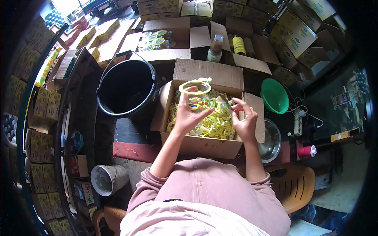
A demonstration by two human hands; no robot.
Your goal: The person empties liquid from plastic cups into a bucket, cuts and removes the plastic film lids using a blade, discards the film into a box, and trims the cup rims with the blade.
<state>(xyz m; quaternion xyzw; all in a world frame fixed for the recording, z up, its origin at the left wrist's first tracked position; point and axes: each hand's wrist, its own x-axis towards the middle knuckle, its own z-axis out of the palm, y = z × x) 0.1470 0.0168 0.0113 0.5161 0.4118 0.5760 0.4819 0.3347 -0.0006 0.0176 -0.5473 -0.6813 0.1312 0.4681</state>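
Note:
My left hand (pixel 187 116) is closed around a clear plastic cup (pixel 193 106) with a yellow rim and a small blue-and-yellow print, its mouth tilted up toward me. On the right, my right hand (pixel 245 117) pinches a thin, dark, blade-like tool (pixel 226 103) that points up and left toward the cup. Both hands are above an open cardboard box (pixel 201 146) filled with tangled yellow strips (pixel 220 128). A bit of yellow strip (pixel 206 80) sticks up at the cup's far rim.
A black bucket (pixel 103 106) stands left of the box. On the right are a green bowl (pixel 274 96) and a metal bowl (pixel 275 141). Behind, one carton (pixel 167 24) holds several lidded cups; another has a yellow cup stack (pixel 238 45). A jar (pixel 215 49) stands between them.

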